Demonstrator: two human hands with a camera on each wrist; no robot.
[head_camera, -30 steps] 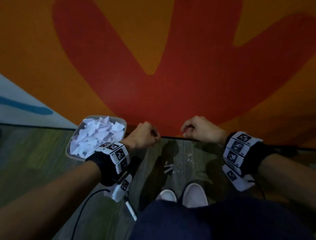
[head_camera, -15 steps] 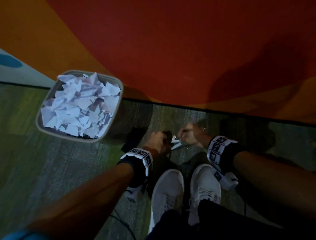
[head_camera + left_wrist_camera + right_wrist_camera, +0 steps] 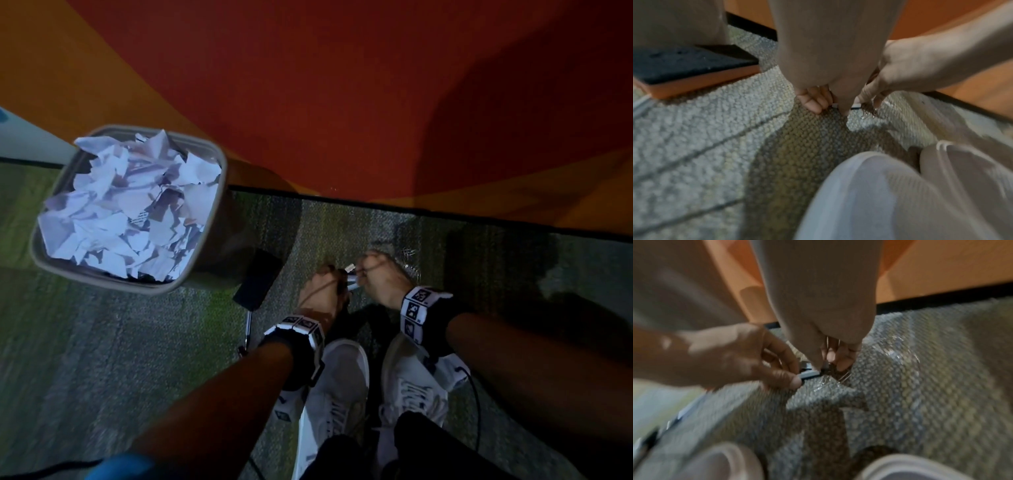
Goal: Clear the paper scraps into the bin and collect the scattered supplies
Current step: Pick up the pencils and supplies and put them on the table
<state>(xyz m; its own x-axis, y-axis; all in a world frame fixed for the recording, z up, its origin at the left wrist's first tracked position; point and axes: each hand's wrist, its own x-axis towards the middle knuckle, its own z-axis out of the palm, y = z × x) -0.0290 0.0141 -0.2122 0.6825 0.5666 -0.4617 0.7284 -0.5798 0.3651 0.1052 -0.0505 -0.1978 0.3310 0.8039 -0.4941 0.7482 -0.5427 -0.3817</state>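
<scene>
A grey bin, heaped with white paper scraps, stands on the carpet at the left. Just ahead of my shoes, both hands meet low on the carpet over a few small grey-white sticks. My left hand pinches the end of one stick between thumb and forefinger. My right hand has its fingers curled down and pinches a small grey piece right beside it. Thin wire paper clips lie under and beside the right fingers.
A black-topped, orange-based block lies between the bin and my left hand, with a thin metal rod behind it. More shiny clips are scattered right of the hands. An orange and red wall rises just beyond. My white shoes are close behind.
The view has tipped down and closer to the floor. Both hands dropped from the wall's base to the carpet and came together on the small sticks.
</scene>
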